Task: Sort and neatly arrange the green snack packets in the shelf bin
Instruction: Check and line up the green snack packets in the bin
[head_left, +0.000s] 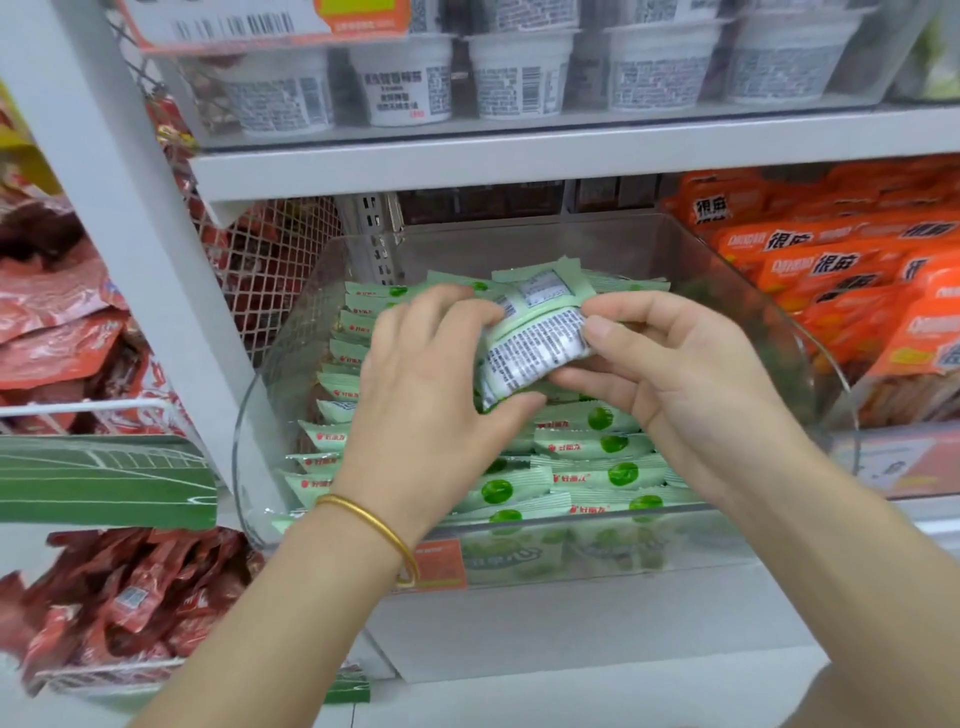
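Observation:
A clear plastic shelf bin (810, 338) holds many pale green snack packets (597, 447) laid in overlapping rows, printed faces up. Both my hands are inside the bin, above the rows. My left hand (431, 395), with a gold bangle on the wrist, and my right hand (670, 364) together grip a small bunch of green packets (535, 338) turned back side up, showing white text panels. The left fingers pinch its left and lower edge; the right thumb and fingers press its right edge. A further packet (540, 283) sticks up behind the bunch.
Orange snack packs (831, 260) fill the bin to the right. Red packets (57, 332) lie in wire baskets on the left, more red ones (130, 597) below. White cups (405, 88) stand on the shelf above. A white upright post (130, 218) borders the bin's left.

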